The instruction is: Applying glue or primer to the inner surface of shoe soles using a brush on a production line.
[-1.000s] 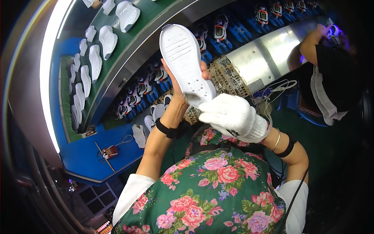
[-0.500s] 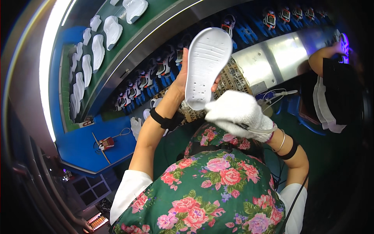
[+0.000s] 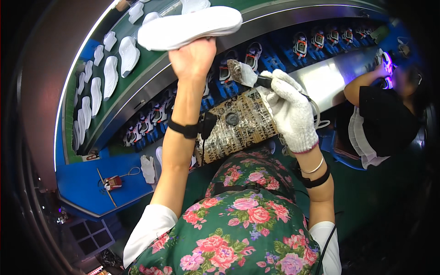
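My bare left hand is raised at the upper left of centre, gripping a white shoe sole from beneath. The sole lies crosswise over the edge of the upper green belt. In my right hand, which wears a white knitted glove, is a brush with a black handle, a white-wrapped middle and a stained brown tip. Its tip points left, apart from the sole. Below, between my forearms, is a box-like support covered in printed brown tape.
More white soles lie along the upper belt. Shoe uppers stand in blue holders on the lower line. A blue table at left bears a small red-brown object with a stick. At right, a co-worker handles a purple-lit shoe.
My left hand has carried the sole up and away to the upper belt, turning it from upright to crosswise. My right hand has left the sole's edge, and the brush now shows.
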`<state>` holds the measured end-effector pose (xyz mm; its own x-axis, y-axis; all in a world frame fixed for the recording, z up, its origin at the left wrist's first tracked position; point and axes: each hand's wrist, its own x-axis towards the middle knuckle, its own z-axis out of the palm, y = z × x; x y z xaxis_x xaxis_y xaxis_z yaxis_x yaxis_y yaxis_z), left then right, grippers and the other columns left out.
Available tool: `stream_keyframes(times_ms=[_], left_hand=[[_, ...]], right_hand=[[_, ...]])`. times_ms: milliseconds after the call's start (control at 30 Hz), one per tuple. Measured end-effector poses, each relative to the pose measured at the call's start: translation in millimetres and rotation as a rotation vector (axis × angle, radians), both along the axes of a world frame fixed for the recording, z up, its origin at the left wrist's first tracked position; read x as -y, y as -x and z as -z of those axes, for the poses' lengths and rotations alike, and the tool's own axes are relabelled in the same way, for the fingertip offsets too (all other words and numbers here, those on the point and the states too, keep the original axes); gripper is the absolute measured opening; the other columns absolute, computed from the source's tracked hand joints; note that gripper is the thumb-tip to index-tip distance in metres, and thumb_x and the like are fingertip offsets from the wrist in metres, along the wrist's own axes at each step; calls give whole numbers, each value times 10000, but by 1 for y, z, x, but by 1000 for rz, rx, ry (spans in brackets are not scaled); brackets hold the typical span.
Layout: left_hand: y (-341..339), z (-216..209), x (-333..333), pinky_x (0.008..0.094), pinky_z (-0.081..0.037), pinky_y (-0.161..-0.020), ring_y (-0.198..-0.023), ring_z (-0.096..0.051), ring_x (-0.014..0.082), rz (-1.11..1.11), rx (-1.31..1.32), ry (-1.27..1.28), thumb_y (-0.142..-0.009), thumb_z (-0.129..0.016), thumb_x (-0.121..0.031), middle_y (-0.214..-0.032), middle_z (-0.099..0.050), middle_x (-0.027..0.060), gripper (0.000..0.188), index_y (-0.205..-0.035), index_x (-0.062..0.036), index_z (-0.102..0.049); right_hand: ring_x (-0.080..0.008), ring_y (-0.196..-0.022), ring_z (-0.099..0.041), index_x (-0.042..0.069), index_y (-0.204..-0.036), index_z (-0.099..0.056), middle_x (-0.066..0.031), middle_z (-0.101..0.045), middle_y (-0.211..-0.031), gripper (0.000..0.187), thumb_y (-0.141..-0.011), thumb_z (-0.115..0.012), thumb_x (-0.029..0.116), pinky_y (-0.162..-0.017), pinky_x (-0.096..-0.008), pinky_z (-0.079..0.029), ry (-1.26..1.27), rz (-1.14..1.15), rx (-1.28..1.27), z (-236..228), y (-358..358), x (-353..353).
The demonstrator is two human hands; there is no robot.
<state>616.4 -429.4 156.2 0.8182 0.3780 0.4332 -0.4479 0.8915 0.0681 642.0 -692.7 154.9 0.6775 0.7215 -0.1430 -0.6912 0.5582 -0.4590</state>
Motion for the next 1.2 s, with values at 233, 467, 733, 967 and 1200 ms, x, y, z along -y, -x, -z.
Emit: stream_keyframes(times_ms=[233, 467, 733, 967, 1200], left_hand=[[81, 27, 69, 683, -365, -1049, -1321, -353, 579, 220, -496, 87, -888, -477, -712, -1546, -268, 294, 921, -1535, -86, -282], [112, 66, 135, 727, -385, -1020, -1266, -519, 435, 359, -524, 114, -768, -673, -517, -1367, -546, 216, 843, -1448, -78, -434], [115, 79, 159, 626, -408, -1047, -1268, -540, 375, 410, -481, 283, -934, -502, -634, -1438, -512, 160, 770, -1487, -108, -400], [119, 76, 158, 537, -369, -1135, -1338, -488, 330, 247, -904, -82, -920, -514, -636, -1470, -483, 161, 807, -1504, -96, -373], [114, 90, 156, 494, -405, -1119, -1302, -525, 311, 230, -649, 51, -974, -465, -585, -1455, -495, 151, 738, -1498, -76, -363]], right_hand=[[-196, -931, -688, -29, -1124, -668, -134, -703, -1086, 210, -924, -607, -1, -785, -268, -558, -61, -16, 15, 4, -3, -7], [-148, -846, -703, -37, -1033, -730, -131, -743, -960, 207, -829, -704, -15, -754, -279, -565, 449, 238, 896, -16, 17, 5], [-288, -917, -711, 8, -1030, -735, -157, -729, -1013, 288, -741, -742, 4, -805, -366, -567, 477, 457, 1623, -15, 4, 1], [-274, -880, -712, 37, -994, -751, -126, -742, -1007, 269, -727, -760, 4, -798, -360, -561, 480, 355, 1809, -17, 22, 9], [-268, -892, -706, 27, -983, -741, -132, -739, -1030, 247, -736, -750, 28, -802, -378, -555, 515, 407, 1620, -8, 17, 10]])
